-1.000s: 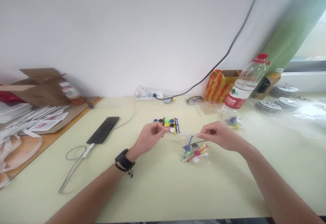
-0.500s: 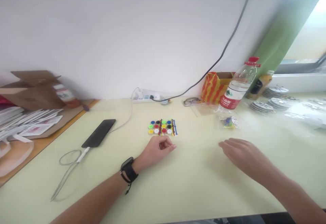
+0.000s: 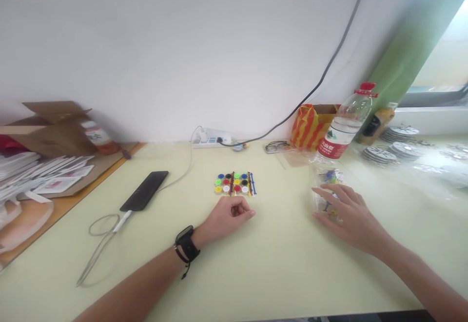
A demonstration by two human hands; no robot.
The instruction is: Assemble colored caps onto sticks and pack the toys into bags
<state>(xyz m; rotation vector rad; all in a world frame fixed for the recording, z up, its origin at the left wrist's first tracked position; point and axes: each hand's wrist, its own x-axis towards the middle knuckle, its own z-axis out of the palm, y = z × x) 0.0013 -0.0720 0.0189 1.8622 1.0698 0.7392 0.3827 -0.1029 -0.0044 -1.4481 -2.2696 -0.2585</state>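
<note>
My left hand (image 3: 229, 220), with a black watch (image 3: 187, 243) on its wrist, rests on the table with fingers curled in a loose ring. No object shows in its hollow. Just beyond its knuckles lies a neat set of small coloured bobbins (image 3: 232, 182) with thin coloured strips beside them. On the right, my right hand (image 3: 345, 217) is open, thumb and fingers spread over a clear plastic packet (image 3: 319, 200). Small dark and yellow pieces show between the fingers; the rest is hidden under the hand. Coloured pieces (image 3: 331, 175) in clear plastic lie just past the fingertips.
A black phone-like slab (image 3: 144, 191) with a white cable lies left. Behind stand a power strip (image 3: 210, 139), a striped bag (image 3: 310, 124) and a large water bottle (image 3: 343, 127). Stacked discs (image 3: 380, 155) sit far right; a cardboard box (image 3: 54, 129) and papers are far left.
My right hand has spread its fingers, uncovering small pieces in the clear packet between them. The left hand keeps its curled pose. The whole view has shifted slightly.
</note>
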